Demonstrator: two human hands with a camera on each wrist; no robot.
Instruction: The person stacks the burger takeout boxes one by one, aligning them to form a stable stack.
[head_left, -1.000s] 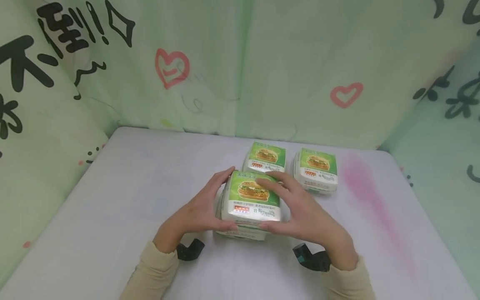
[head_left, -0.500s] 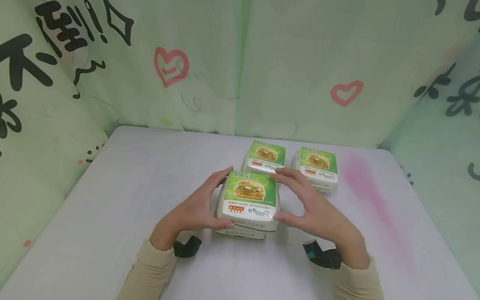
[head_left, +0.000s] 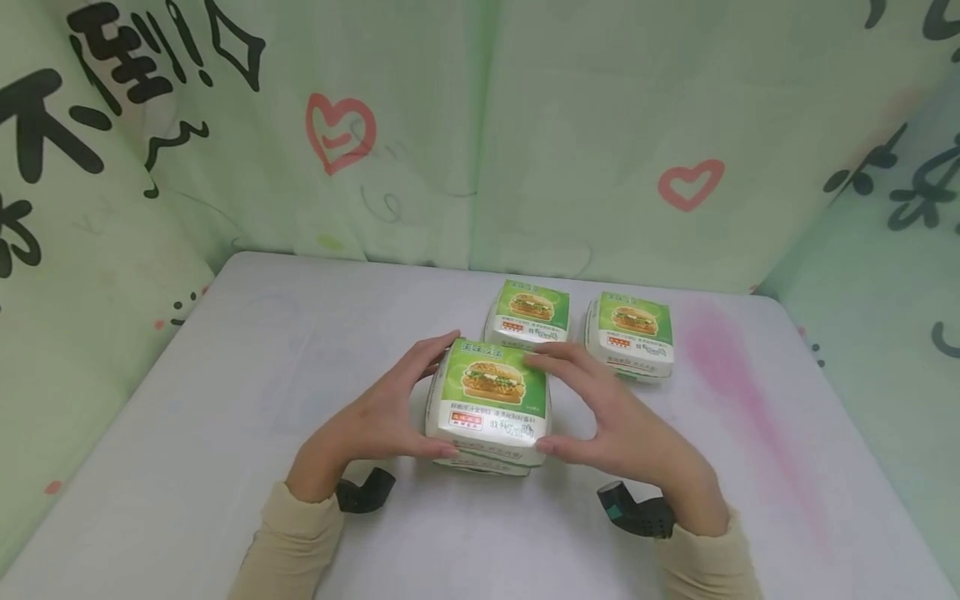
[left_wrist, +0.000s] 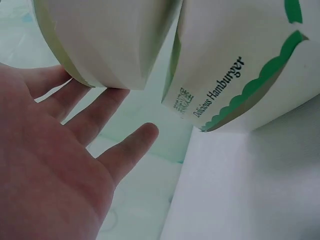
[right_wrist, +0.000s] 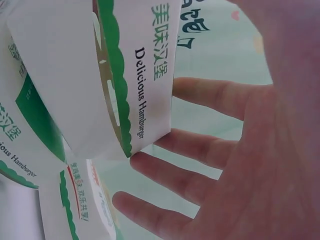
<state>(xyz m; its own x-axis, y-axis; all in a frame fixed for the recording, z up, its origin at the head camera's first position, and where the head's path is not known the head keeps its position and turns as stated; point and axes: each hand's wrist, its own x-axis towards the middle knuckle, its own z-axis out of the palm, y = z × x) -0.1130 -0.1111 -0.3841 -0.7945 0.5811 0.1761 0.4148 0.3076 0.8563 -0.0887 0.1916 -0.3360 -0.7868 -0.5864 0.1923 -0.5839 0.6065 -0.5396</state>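
Note:
Two hamburger boxes stand stacked at the middle of the table. The upper hamburger box (head_left: 491, 396) has a green lid with a burger picture; it mostly covers the lower box (head_left: 486, 466). My left hand (head_left: 367, 415) holds the upper box's left side, its thumb at the front corner and fingers at the back. In the left wrist view, fingertips touch the upper box (left_wrist: 100, 45), while one finger stays apart. On the other side my right hand (head_left: 637, 425) holds the upper box, thumb at the front corner; in the right wrist view, fingertips meet the box (right_wrist: 145, 75).
Behind the stack stand two more hamburger boxes, one at the back middle (head_left: 531, 310) and one to its right (head_left: 630, 333). The white table (head_left: 225, 433) has a pink stain at right. A green curtain (head_left: 570, 150) with drawings encloses the back and sides.
The upper box has shifted slightly left and lines up more closely over the lower box. My right hand moved outward, then came back against the box; my left hand has drifted slightly left.

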